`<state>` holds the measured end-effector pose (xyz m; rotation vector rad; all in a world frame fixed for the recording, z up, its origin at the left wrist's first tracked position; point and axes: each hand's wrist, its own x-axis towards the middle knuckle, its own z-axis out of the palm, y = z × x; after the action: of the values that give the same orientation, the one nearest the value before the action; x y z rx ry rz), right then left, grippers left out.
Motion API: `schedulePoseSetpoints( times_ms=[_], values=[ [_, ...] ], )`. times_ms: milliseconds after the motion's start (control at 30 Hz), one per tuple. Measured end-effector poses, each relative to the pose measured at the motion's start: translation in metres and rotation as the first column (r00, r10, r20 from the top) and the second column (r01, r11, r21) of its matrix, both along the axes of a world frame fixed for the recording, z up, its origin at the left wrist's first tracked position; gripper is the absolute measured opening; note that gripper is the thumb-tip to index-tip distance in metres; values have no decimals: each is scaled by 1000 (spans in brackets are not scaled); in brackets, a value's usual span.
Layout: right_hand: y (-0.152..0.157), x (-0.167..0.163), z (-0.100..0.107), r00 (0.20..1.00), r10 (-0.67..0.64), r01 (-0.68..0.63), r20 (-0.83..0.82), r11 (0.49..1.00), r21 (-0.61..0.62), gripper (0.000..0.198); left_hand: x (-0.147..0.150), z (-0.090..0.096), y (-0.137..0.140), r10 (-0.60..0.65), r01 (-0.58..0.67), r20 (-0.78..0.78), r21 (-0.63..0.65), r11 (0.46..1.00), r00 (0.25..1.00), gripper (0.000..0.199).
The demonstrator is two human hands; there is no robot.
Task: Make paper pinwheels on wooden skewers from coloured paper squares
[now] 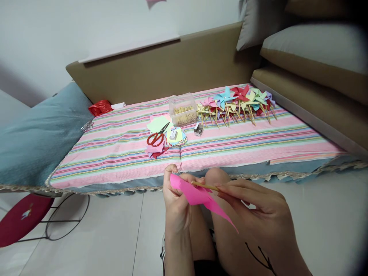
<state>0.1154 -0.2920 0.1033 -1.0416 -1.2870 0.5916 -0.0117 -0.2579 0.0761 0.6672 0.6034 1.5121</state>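
Note:
My left hand grips a bright pink paper pinwheel above my knees, its thumb and fingers closed on the folded paper. Between the fingertips of my right hand is a thin wooden stick, whose far end lies against the pinwheel near my left fingers. Whether a pin joins the two cannot be seen. Beyond my hands, scissors with orange-red handles rest on coloured paper sheets. A clear plastic box holds many sticks, and a small box of metal pins stands close to it.
Finished pinwheels lie in a row on the striped cloth, toward the right. A red plastic bag sits by the blue cushion. On the floor at left is a red round stool. Stacked cushions fill the right side.

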Motion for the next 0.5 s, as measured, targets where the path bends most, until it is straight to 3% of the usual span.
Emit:
schedulePoseSetpoints(
  times_ms=[500],
  values=[
    [0,7,-7,992,43,-43,122,999,-2,26,4,1,0,32,-32,31,-2,999,999,59]
  ],
)
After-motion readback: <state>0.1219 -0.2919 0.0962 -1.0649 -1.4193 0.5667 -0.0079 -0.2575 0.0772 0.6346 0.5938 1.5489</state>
